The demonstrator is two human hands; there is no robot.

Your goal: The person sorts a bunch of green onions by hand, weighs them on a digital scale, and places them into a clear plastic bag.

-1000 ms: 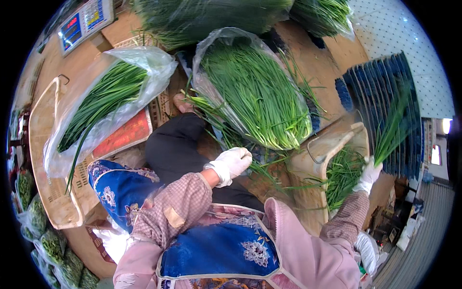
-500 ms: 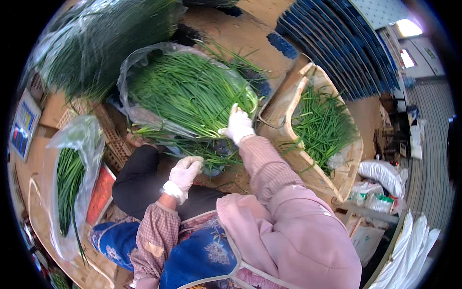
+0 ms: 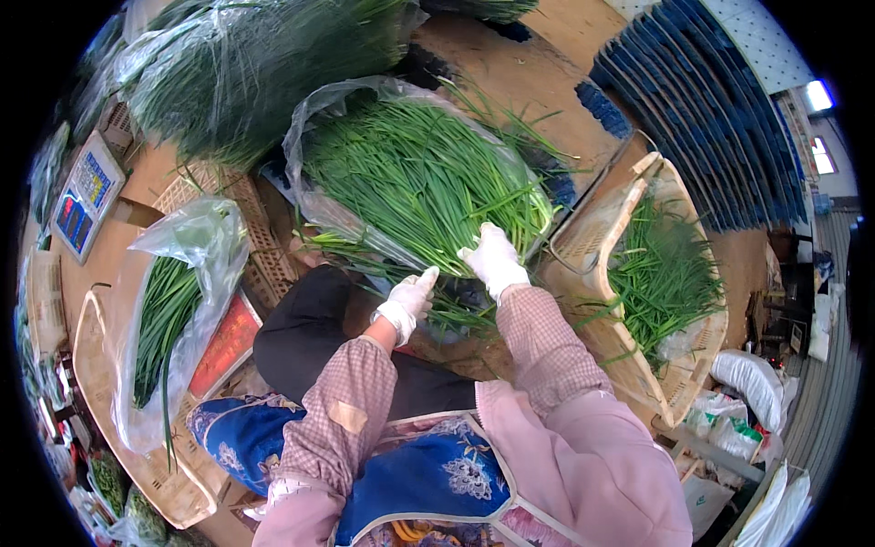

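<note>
In the head view, a big pile of long green leaves (image 3: 415,173) is held in a clear bag (image 3: 328,210) at the upper middle of the frame. The pile's pale ends are touched by the right hand (image 3: 497,260), near the middle. The left hand (image 3: 407,303) is seen just left of it, its fingers curled. Whether anything is gripped by either hand cannot be told.
</note>
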